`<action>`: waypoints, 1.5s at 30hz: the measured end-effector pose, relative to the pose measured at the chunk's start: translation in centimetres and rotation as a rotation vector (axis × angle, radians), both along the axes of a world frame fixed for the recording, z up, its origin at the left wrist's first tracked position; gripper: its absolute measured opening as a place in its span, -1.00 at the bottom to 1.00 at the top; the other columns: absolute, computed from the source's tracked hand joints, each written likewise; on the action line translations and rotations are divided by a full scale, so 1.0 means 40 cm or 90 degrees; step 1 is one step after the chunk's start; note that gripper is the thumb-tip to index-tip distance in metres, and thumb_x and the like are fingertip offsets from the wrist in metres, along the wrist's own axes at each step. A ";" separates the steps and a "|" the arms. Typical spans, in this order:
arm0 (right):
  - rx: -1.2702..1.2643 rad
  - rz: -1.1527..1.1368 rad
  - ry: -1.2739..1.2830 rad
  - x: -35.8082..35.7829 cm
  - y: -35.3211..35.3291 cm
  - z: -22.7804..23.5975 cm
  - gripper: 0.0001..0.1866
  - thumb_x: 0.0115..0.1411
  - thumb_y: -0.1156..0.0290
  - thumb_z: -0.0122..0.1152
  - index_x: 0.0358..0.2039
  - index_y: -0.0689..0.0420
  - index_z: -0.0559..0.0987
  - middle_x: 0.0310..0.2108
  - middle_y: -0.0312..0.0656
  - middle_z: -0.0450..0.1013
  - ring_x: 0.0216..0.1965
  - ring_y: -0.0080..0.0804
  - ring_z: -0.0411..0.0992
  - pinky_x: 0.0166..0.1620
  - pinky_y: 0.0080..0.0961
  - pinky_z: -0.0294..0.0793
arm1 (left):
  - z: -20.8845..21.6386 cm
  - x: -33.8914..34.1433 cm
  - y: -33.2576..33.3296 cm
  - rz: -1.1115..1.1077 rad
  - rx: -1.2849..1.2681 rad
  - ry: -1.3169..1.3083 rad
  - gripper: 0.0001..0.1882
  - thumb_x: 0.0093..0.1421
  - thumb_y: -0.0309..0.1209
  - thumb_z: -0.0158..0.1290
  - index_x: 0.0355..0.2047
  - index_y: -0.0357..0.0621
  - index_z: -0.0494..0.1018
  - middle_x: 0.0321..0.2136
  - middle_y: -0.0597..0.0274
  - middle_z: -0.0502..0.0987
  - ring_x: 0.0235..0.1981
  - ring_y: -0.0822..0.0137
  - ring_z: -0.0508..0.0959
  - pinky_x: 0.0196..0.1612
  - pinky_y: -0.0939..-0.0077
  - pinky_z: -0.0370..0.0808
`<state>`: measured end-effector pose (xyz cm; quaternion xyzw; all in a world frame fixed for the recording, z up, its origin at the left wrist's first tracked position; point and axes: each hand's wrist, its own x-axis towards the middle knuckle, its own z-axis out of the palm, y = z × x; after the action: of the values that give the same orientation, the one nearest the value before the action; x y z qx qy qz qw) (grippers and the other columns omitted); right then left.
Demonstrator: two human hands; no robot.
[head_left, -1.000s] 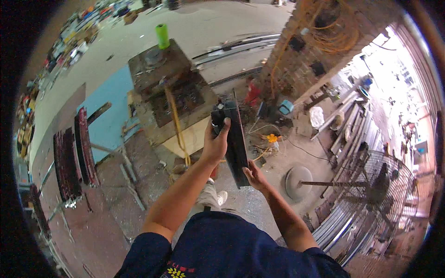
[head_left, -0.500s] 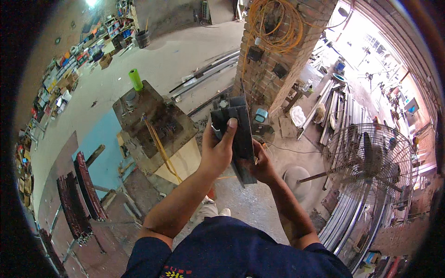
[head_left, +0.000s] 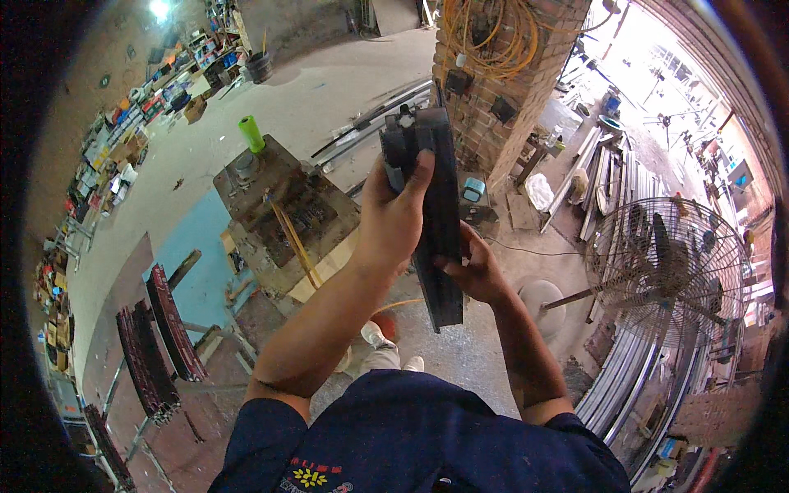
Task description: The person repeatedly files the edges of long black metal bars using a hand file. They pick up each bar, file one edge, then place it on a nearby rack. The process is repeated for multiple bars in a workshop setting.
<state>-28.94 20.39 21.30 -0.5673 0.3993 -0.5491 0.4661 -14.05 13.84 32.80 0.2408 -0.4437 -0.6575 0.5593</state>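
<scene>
- Concrete floor (head_left: 312,99), pale: spread below and beyond the fingers.
- Brick pillar (head_left: 467,123), hung with orange coiled line (head_left: 497,37): stood beyond the fingers, rightward.
- Brown worktable (head_left: 283,156), grimy: stood left of the fingers of the left hand (head_left: 394,218).
- Caged pedestal fan (head_left: 662,251): stood right of the fingers of the right hand (head_left: 478,269), well apart.
- Dark profile (head_left: 441,205), shorter piece (head_left: 394,146) alongside: lay between both hands' fingers, held up, not yet set down; whether work on it was finished could not be told.
- Left hand: fingers curled round the far part, thumb along its face.
- Right hand: fingers and thumb pinched the nearer part's right edge.
- Green roll (head_left: 251,134): stood at the worktable's far end, beyond the left fingers.
</scene>
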 end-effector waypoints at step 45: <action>0.598 -0.080 0.505 -0.086 0.209 -0.418 -0.65 0.11 0.14 0.22 -0.32 0.20 0.65 -0.49 -0.04 0.57 -0.44 -0.25 0.55 -0.31 -0.28 0.50 | -0.681 0.150 -0.015 0.002 0.489 -0.279 0.04 0.07 0.37 0.00 0.34 -0.10 0.08 0.19 -0.07 0.32 0.13 0.04 0.39 0.13 0.20 0.33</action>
<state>-32.39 28.77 4.59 -0.4381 0.7739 -0.0878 0.4489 -8.03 13.23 5.56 0.5655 -0.2750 -0.7074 0.3227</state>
